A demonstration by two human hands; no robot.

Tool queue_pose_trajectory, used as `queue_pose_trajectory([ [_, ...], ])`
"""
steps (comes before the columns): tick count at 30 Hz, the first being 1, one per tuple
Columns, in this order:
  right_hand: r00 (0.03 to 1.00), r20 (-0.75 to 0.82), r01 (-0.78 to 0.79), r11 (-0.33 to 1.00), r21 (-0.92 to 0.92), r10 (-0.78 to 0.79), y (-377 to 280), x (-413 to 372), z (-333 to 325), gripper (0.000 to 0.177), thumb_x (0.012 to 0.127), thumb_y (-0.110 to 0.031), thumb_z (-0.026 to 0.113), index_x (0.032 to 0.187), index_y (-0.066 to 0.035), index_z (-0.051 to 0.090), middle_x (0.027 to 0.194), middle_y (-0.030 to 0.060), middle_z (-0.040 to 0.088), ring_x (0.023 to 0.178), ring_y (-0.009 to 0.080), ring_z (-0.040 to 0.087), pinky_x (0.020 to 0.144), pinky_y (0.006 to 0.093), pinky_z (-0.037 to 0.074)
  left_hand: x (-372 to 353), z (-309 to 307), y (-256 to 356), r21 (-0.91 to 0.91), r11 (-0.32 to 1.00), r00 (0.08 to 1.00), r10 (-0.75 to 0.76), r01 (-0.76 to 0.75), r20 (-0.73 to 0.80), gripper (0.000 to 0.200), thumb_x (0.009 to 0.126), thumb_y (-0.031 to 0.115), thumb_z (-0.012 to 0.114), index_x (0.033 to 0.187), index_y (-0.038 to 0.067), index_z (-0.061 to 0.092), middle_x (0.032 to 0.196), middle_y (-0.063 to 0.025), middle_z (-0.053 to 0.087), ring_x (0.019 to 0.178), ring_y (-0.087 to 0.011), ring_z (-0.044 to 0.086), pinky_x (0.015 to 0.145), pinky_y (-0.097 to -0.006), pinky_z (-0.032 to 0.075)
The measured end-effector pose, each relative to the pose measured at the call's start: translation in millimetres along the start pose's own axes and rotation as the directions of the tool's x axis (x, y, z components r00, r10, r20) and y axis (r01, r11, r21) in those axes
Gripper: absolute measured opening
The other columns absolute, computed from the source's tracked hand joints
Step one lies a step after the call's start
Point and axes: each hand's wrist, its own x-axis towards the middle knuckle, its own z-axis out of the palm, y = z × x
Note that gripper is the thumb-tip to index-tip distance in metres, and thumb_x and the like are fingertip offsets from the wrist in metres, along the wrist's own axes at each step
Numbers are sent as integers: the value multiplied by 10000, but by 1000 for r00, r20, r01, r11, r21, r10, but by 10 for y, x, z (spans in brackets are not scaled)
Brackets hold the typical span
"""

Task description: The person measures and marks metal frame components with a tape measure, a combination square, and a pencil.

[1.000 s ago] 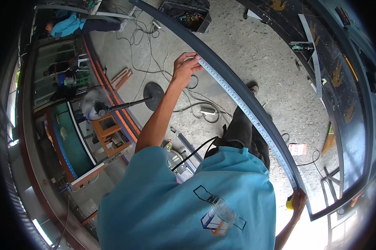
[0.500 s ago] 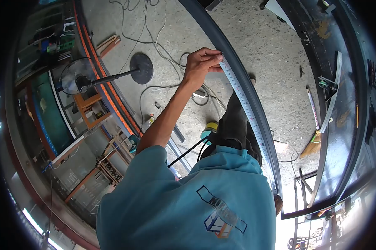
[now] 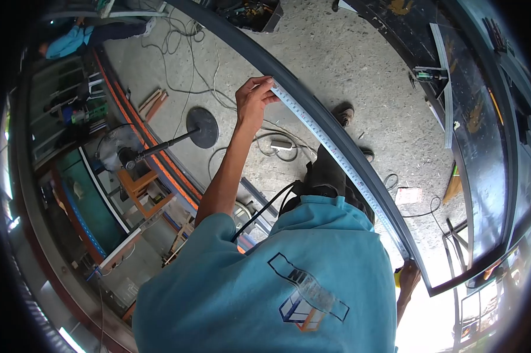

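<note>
"Tape measure (image 3: 335, 154) position?"

"Stretched along the dark bar (image 3: 343, 141), tip pinched in the left hand (image 3: 255, 97); the right hand (image 3: 410, 275) grips its yellow case (image 3: 398, 277) near the bar's lower end."

I'm in a workshop: past the pedestal fan (image 3: 202, 127), cables (image 3: 189, 91) snake across bare concrete (image 3: 359, 65).

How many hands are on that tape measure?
2: the bare left hand pinches the pale tape blade at its end, beside the long dark-grey bar; the bare right hand holds the yellow case, partly hidden.
</note>
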Motion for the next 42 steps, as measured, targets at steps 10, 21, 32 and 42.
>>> queue_pose_trajectory([
  [10,996,-62,71,994,81,-66,135,-31,105,238,873,-237,504,828,-31,616,712,186,619,673,362,607,602,449,476,219,-237,-78,48,995,994,86,-90,71,131,831,56,588,949,2,576,860,-88,625,778,-200,622,718,-325,509],
  [21,947,-215,284,932,225,-237,309,22,196,97,764,-103,556,803,-20,587,753,195,585,698,364,571,619,435,450,533,-419,59,116,993,993,-18,5,115,180,849,73,589,997,-26,565,992,-99,588,935,-188,569,834,-308,474],
  [32,892,-362,362,907,216,-270,382,19,345,100,744,-93,553,731,-18,618,669,171,594,602,314,587,559,389,457,623,-427,94,122,992,993,-26,11,116,209,848,73,589,1021,-36,545,991,-106,580,939,-192,561,847,-298,467],
  [42,905,-337,336,922,191,-259,445,89,460,168,776,-130,516,693,-34,626,618,171,600,560,312,607,510,390,462,652,-409,111,113,994,992,-22,8,122,236,833,57,603,1026,-58,530,1008,-121,559,962,-205,549,880,-298,464],
])
